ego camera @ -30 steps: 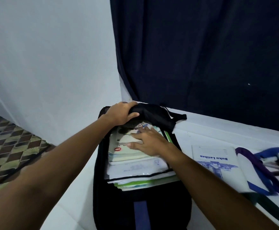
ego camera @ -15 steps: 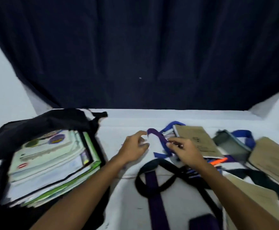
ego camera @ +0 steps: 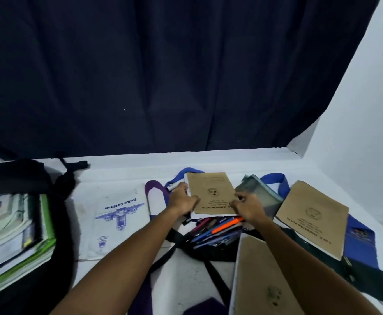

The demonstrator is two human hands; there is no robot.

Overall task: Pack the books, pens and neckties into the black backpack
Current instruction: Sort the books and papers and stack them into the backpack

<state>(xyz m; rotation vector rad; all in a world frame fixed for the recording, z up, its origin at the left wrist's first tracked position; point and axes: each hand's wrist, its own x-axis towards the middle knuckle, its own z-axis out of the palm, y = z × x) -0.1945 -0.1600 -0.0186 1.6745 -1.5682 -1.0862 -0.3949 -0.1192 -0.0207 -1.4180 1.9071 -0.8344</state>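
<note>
fingers (ego camera: 187, 193) of the left hand (ego camera: 183, 200) and right hand (ego camera: 248, 206) curled around opposite edges of a brown book (ego camera: 211, 193) above the pens (ego camera: 217, 230) on the table (ego camera: 122, 171).

Black backpack (ego camera: 26, 178) cut by left edge; pens (ego camera: 217, 230) partly under brown book (ego camera: 211, 192).

Matt brown paper is seen on the book cover (ego camera: 211, 193); dull black cloth on the backpack (ego camera: 26, 178); glossy plastic on the pens (ego camera: 220, 230).
</note>
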